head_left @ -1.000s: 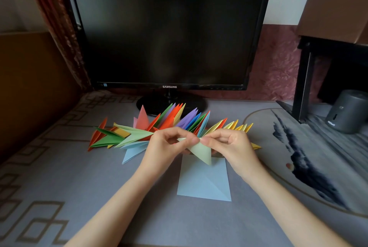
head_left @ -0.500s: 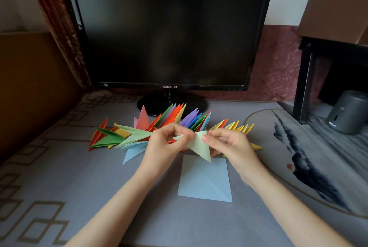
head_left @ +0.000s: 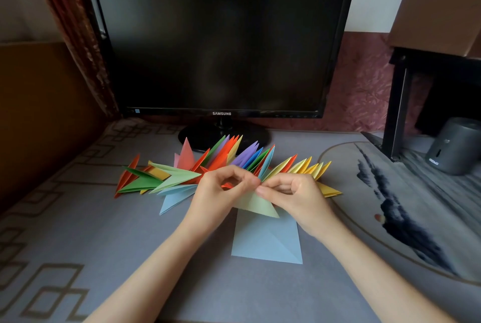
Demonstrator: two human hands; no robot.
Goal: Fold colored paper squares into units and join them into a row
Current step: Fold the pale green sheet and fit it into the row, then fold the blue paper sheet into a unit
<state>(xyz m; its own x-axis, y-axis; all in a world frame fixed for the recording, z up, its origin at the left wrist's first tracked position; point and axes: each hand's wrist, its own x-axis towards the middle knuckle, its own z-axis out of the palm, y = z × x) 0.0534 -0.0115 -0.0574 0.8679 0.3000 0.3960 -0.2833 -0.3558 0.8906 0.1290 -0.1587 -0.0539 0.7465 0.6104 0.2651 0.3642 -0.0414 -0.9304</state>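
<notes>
On the grey table point(head_left: 104, 257), in front of the monitor point(head_left: 221, 36), the row of joined paper units point(head_left: 182, 174) runs left to right. Its left-end pieces, orange, green and pale blue, lie flat. The middle and right tips, orange, purple, blue and yellow, stand up and lean away toward the monitor.

The left hand point(head_left: 221, 192) comes in from the lower left, with the forearm angled up and right. Its fingers are curled, and thumb and forefinger pinch the top edge of a pale green folded unit point(head_left: 257, 205). That unit is a narrow triangle held just off the table, touching the near side of the row. Its long axis runs upper left to lower right, with the sharp tip aimed down and right toward the person.

A blue paper square point(head_left: 268, 242) lies flat right below it, showing a diagonal crease.

The right hand point(head_left: 294, 197) enters from the lower right with fingers curled, pinching the same green edge. Its fingertips meet those of the left hand.

A grey canister point(head_left: 455, 145) stands far right, well apart.
</notes>
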